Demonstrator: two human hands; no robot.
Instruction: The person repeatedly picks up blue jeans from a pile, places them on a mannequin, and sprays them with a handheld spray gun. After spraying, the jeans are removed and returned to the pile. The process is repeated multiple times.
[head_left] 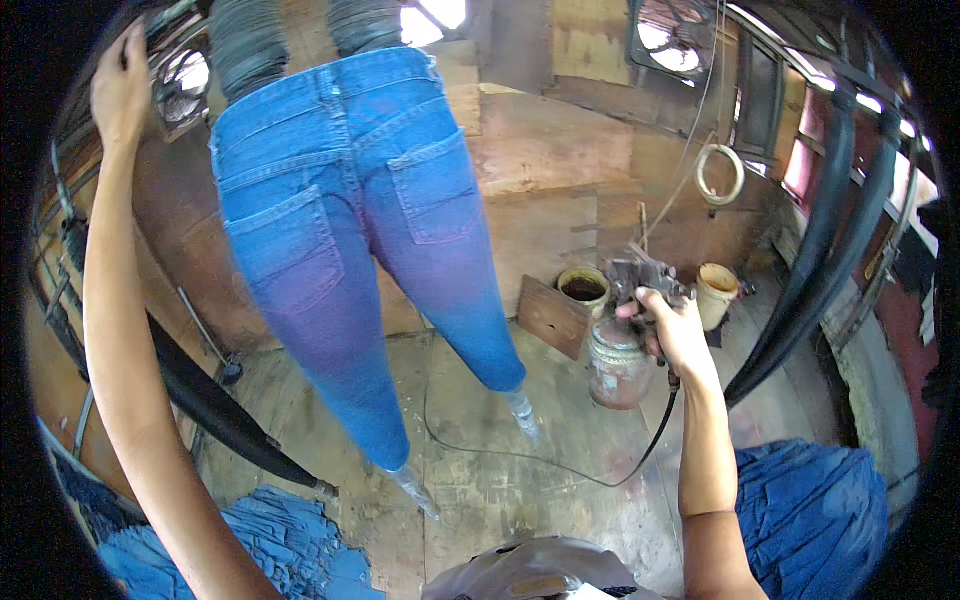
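Note:
A pair of blue jeans hangs in front of me, back pockets facing me, filled out like legs. Purple tints spread over the pockets, seat and upper thighs. Clear, plastic-looking ends stick out below the hems. My right hand is wrapped round a spray gun, to the right of the jeans and apart from them. Beneath the gun hangs its stained paint cup. Up at the far left, my left hand is raised with fingers stretched upward, holding nothing that I can see.
A thin black hose loops across the floor to the gun. Behind it stand a bucket of dark liquid, a board and a pale bucket. Dark jeans legs hang at right. Blue denim piles flank me.

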